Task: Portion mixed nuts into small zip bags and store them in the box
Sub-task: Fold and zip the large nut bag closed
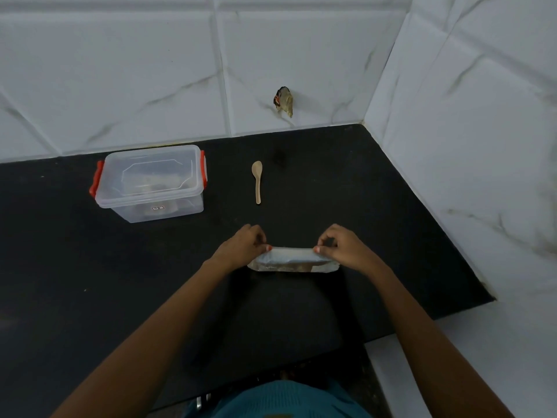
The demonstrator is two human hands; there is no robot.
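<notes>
Left hand [245,245] and right hand [342,247] each pinch a top corner of the zip bag [291,260], the lidded box [150,182] and wooden spoon [257,181] lying beyond them on the bench [90,282].

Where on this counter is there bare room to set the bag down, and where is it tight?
Bare counter lies right of the spoon up to the side wall, in the gap between box and spoon, and in front of the box, left of the left hand. Tightest is the middle, where it and the right hand pinch the bag.
</notes>
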